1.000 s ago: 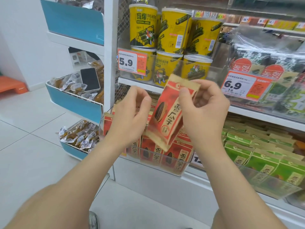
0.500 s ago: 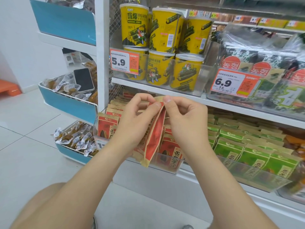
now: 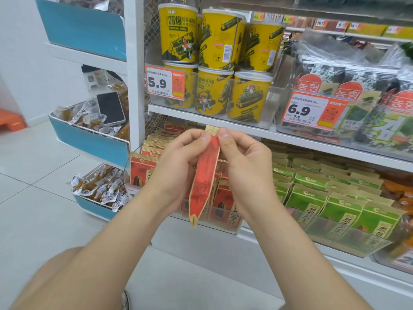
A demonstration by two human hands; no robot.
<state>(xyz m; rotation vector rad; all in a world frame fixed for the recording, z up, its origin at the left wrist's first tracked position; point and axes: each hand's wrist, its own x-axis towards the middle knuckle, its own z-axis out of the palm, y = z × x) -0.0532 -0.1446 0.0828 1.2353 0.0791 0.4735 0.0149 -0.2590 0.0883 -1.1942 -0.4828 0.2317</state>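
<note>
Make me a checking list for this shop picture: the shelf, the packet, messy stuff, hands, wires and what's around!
Surface: white shelf, stocked; shelved red packets stand below it, behind the hands.
Job's things: red packet, turned edge-on, hanging upright in front of the shelf.
Clutter: phone lying on wrapped snacks in the blue side bin.
Grippers: left hand and right hand each pinch the packet's top strip.
Cables: nothing seen.
Surroundings: yellow tubs and a 5.9 price tag higher up, green packets to the right, pale tiled floor.
</note>
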